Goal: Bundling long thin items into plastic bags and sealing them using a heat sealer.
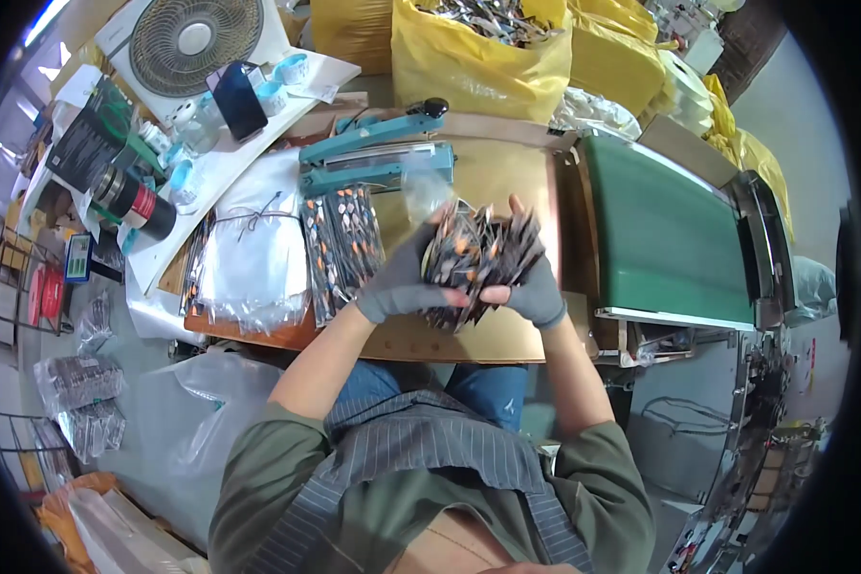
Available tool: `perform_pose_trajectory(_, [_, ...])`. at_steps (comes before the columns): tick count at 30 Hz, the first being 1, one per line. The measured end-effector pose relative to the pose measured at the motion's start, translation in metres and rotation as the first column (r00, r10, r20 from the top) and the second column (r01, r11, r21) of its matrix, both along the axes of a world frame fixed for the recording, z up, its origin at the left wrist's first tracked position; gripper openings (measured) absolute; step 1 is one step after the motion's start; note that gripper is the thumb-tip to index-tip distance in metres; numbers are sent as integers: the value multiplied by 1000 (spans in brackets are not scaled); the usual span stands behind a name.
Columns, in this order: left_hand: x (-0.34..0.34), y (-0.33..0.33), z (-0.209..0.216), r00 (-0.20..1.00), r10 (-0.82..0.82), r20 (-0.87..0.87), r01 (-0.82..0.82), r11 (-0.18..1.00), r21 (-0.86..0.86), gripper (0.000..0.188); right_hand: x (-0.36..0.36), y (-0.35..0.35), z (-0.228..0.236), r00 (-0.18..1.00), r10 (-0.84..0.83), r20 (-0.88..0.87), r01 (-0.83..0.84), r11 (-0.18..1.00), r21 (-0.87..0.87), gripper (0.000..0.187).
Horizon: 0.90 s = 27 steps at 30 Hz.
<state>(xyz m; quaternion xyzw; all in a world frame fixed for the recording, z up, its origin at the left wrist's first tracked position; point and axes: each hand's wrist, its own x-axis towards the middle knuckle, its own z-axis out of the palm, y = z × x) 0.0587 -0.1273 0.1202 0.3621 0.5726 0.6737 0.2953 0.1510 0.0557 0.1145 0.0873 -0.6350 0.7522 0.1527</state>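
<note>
Both hands wear grey gloves with bare fingertips. Between them, above the cardboard-covered table, they grip a thick bundle of thin dark strips flecked with orange and white. My left hand is wrapped round its left side, thumb across the front. On the opposite side my right hand presses with its thumb, the other fingers partly hidden behind the bundle. Just left of my left hand lie rows of similar strips. Beside those rests a stack of clear plastic bags tied with a dark cord.
A teal hand-lever bag sealer stands behind the strips. To the right is a green conveyor belt. A yellow sack full of strips stands at the back. The white side shelf carries a fan, phone and thermos.
</note>
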Motion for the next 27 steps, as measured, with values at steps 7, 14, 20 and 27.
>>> perform_pose_trajectory(7, [25, -23, -5, 993, -68, 99, 70, 997, -14, 64, 18, -83, 40, 954, -106, 279, 158, 973, -168, 100])
perform_pose_trajectory(14, [90, -59, -24, 533, -178, 828, 30, 981, 192, 69, -14, -56, 38, 753, 462, 469, -537, 843, 32, 48])
perform_pose_trajectory(20, [59, -70, -91, 574, 107, 812, -484, 844, 230, 40, -9, -87, -10, 848, 495, 189, -441, 857, -266, 28])
perform_pose_trajectory(27, [49, -55, 56, 794, 100, -600, -106, 994, 25, 27, -32, -97, -37, 908, 391, 149, -347, 903, -252, 44])
